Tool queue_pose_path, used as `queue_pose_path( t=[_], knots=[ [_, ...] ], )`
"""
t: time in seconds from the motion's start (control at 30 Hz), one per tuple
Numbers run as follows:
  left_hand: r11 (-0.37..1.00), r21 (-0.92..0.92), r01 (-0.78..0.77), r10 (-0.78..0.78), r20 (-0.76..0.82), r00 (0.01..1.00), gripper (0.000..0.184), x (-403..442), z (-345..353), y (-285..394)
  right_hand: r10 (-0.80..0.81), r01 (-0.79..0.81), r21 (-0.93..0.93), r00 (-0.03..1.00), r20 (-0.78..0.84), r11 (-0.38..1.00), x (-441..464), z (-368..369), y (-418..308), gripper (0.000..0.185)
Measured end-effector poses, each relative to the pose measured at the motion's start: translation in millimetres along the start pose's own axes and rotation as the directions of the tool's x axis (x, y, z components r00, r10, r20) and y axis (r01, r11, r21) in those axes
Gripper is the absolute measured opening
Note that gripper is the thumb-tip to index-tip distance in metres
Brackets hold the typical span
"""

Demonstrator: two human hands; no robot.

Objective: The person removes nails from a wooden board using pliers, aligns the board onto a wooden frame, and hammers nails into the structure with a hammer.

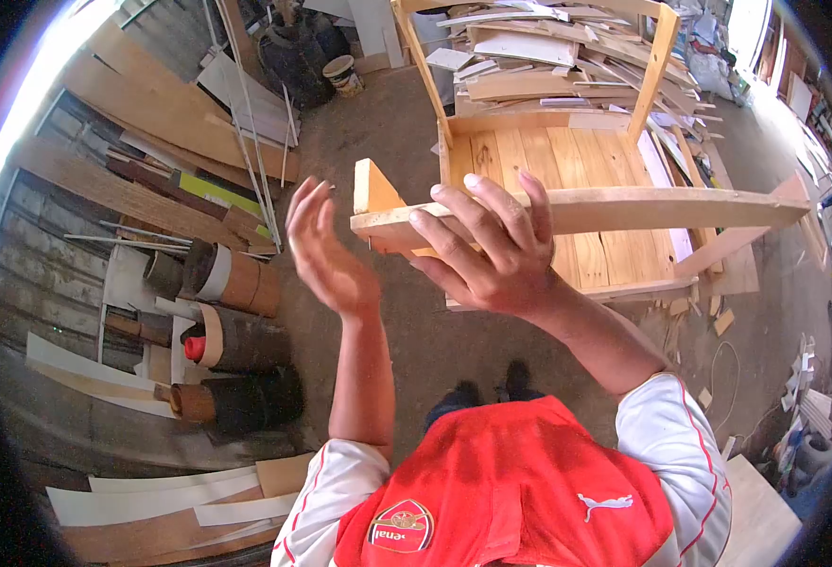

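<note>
A long pale wooden board runs across in front of me, with a shorter wooden piece joined at its left end and another at its right. My right hand grips the board near its left end, fingers over the top edge. Just left of that end, my left hand is raised, slightly blurred, with its fingers apart and nothing visible in it. A tiny dark point shows under the board's left end; I cannot make out what it is.
Behind the board stands a wooden frame with a slatted base. A heap of timber offcuts lies beyond it. On the left are rolls of sheet material, leaning planks and a bucket. Wood scraps litter the floor at right.
</note>
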State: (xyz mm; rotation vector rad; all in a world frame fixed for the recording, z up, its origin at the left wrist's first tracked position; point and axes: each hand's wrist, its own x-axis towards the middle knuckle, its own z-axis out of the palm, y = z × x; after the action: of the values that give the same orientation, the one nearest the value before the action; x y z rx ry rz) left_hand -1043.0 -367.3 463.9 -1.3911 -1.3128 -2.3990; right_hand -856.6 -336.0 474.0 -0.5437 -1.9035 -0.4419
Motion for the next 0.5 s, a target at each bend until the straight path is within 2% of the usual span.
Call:
queue_pose_path(
  t=[0.1,0.2,0.3,0.4,0.43,0.5],
  knots=[
    [0.903,0.153,-0.402,0.407,-0.001,0.913,0.048,-27,-20,23,0.004,-0.004,-0.062,1.000,-0.006,0.998,-19,-17,-2,0.042],
    [0.907,-0.108,-0.408,0.422,0.223,0.879,0.043,-75,-6,54,0.020,-0.022,-0.086,1.000,-0.024,0.996,-43,-36,-2,0.040],
    [0.964,-0.175,-0.200,0.253,0.378,0.890,0.028,-124,21,59,0.092,-0.090,-0.166,0.996,0.005,0.982,-73,-60,-1,0.033],
    [0.976,-0.208,0.061,0.038,0.440,0.897,0.031,-172,44,57,0.188,-0.180,-0.207,0.982,0.018,0.962,-105,-94,7,0.030],
    [0.966,-0.210,0.149,-0.036,0.464,0.885,0.032,-187,52,58,0.219,-0.207,-0.219,0.975,0.034,0.953,-118,-107,12,0.029],
    [0.956,-0.144,0.254,-0.119,0.604,0.788,0.034,-212,66,60,0.272,-0.251,-0.248,0.961,0.055,0.936,-145,-130,23,0.028]
  ],
)
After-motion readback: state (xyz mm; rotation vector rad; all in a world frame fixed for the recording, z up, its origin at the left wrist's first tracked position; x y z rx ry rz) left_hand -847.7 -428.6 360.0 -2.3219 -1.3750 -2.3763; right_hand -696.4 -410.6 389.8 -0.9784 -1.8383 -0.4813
